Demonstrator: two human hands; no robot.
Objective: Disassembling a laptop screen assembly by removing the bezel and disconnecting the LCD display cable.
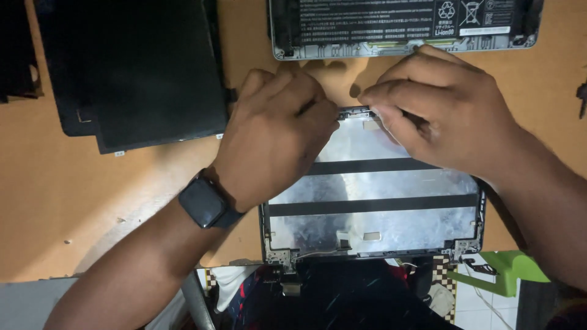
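pinching the top edge of a laptop lid [373, 211] are both hands, left [278, 134] and right [437, 110], on the counter [92, 195].

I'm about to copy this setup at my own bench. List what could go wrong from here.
1. Both hands, left hand and right hand, pinch the far edge of the silver foil-lined laptop lid shell; the thin rim could bend or crack.
2. The shell overhangs the brown table edge and might tip off.
3. The thin loose cable near the hinges could snag.
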